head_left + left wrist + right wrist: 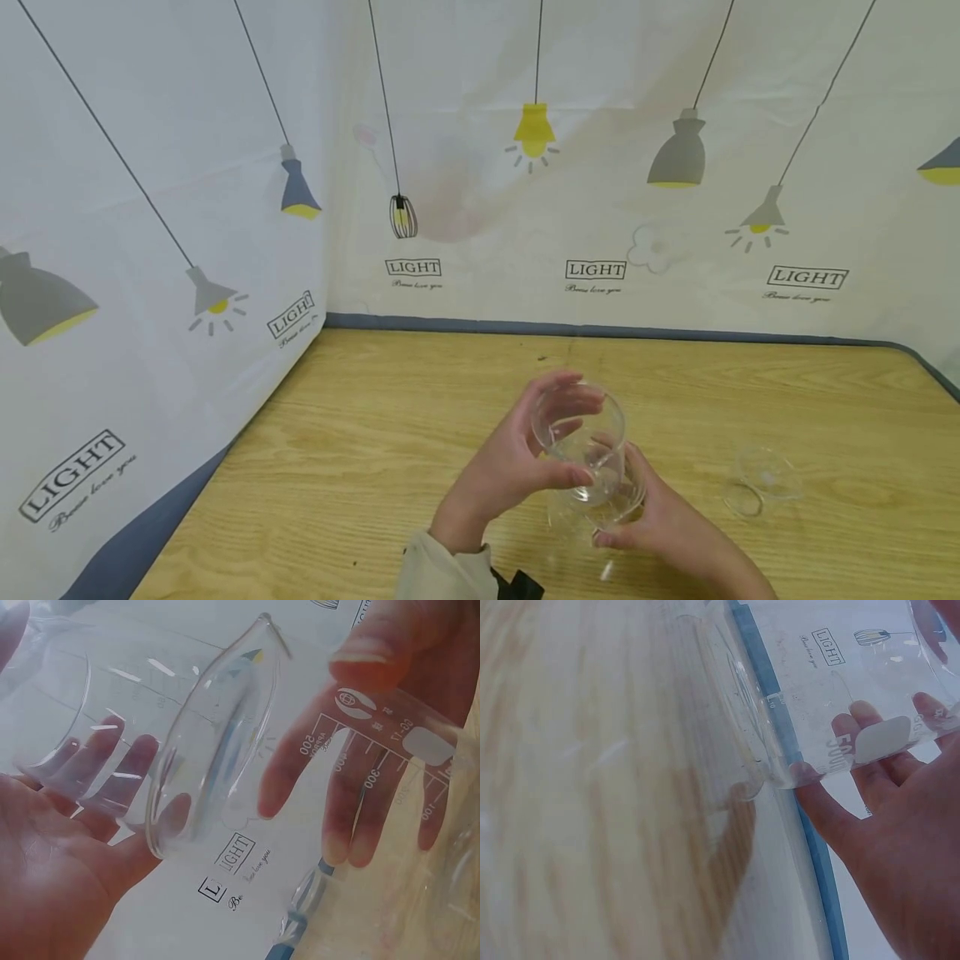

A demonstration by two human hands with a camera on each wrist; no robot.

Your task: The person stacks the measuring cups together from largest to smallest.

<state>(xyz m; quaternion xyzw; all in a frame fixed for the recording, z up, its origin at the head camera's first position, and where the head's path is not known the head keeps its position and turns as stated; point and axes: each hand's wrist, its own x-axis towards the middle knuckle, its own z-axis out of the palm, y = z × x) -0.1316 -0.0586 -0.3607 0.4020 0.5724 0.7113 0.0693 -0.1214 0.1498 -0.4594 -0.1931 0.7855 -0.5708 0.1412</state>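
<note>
My left hand (517, 454) grips a clear glass beaker (612, 429), thumb low on it and fingers around its far side. In the left wrist view this beaker (180, 697) shows its spouted rim towards the other hand. My right hand (660, 521) holds a second clear beaker (626, 502) just below and to the right; the two overlap in the head view. White graduations and a white patch mark the second beaker (427, 746). Its "500" marking also shows in the right wrist view, where the fingers (885, 780) curl about the glass.
More clear glassware (772, 479) rests on the wooden table (360, 467) to the right of my hands. A white printed cloth (480, 217) with a blue lower edge stands behind the table and along its left side.
</note>
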